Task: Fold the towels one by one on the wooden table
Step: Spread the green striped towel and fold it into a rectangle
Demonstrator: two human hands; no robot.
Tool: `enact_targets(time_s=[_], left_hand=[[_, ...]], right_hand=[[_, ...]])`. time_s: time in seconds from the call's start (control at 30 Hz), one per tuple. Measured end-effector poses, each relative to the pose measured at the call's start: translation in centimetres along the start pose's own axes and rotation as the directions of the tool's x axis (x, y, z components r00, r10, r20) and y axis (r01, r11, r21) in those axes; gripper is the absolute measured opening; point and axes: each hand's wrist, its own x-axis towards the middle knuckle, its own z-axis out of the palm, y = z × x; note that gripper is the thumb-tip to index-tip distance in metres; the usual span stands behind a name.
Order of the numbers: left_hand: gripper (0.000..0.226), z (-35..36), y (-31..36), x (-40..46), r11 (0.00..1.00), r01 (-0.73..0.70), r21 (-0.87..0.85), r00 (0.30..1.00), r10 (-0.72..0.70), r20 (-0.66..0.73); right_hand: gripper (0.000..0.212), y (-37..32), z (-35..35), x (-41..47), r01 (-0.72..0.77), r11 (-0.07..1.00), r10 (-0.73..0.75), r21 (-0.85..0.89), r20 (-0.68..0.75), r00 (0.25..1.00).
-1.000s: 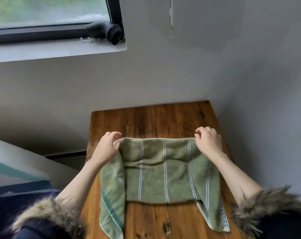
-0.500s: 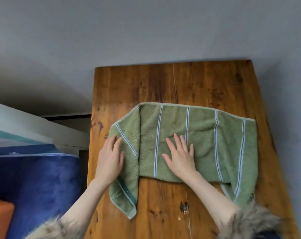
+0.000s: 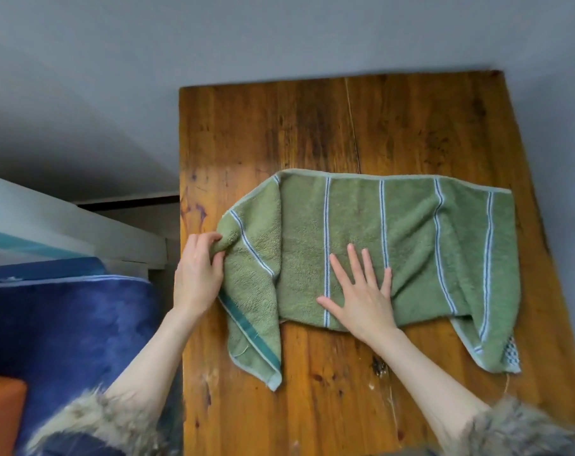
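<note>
Towel [image 3: 411, 245] lies long-ways across the tabletop [image 3: 312, 126], left hand [image 3: 197, 278] pinching its left end with curled fingers, right hand [image 3: 361, 297] flat mid-towel, fingers spread, so left's nearer for folding rightward.

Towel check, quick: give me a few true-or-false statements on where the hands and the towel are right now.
1. The left hand pinches the towel's left edge. True.
2. The right hand grips a corner of the towel. False: it lies flat on the middle, fingers straight.
3. The towel is green with pale stripes. True.
4. The towel hangs off the table. False: it lies on the tabletop.
</note>
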Motion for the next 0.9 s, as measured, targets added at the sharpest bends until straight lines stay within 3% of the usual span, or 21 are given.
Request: enact_targets(time_s=[0.2,0.27,0.4,0.5,0.63,0.73,0.9], left_hand=[[0.037,-3.6,-0.6,2.4,0.995,0.058,0.08,0.985,-0.044,-0.168],[0.038,-3.7,-0.7,3.0,0.984,0.047,0.169,0.985,-0.017,-0.17],[0.039,-1.7,-0.9,1.5,0.948,-0.034,0.316,0.998,0.047,-0.034],[0.048,0.1,-1.0,-0.4,0.951,-0.073,0.299,0.994,0.043,0.105],[0.071,0.7,-2.1,-2.4,0.942,-0.111,0.317,0.931,-0.013,0.365],[0.079,-0.3,-3.7,-2.5,0.916,-0.209,0.341,0.897,0.041,0.439],[0.098,-1.2,-4.5,-0.9,0.923,-0.199,0.329,0.871,0.013,0.491]], right_hand=[[0.08,0.9,0.5,-3.4,-0.036,0.999,0.039,-0.035,0.101,0.994],[0.076,0.4,-0.1,-3.4,-0.06,0.998,0.06,0.005,0.076,0.995],[0.071,-1.6,-1.5,-1.2,-0.093,0.992,0.095,0.084,-0.018,0.995],[0.079,-3.5,-2.0,0.4,-0.037,0.998,0.038,0.057,-0.017,0.999],[0.085,-6.4,-1.8,0.7,0.068,0.998,-0.068,0.009,0.001,0.998],[0.089,-7.5,-0.7,0.3,0.085,0.996,-0.083,-0.022,0.08,0.993],[0.097,-7.4,-0.5,0.9,0.094,0.994,-0.089,-0.053,0.101,0.991]])
